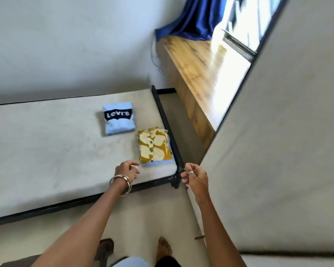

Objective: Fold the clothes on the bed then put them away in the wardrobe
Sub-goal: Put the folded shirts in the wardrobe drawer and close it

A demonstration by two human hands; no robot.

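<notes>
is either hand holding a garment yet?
No. Left hand and right hand hover empty near the folded yellow floral shirt.

One piece of readable text appears. The word "Levi's" stands in white letters on a dark batwing-shaped logo panel, printed across the upper part of a folded light blue shirt (118,118). The shirt lies flat on the bed (46,147), a little toward ten o'clock from the middle of the view. The lettering reads nearly level, tilted slightly upward to the right. A folded floral garment (154,148) just beside it, toward four o'clock from the shirt, carries a leaf pattern but no words. No other labels, numbers or signs can be read anywhere.
</notes>
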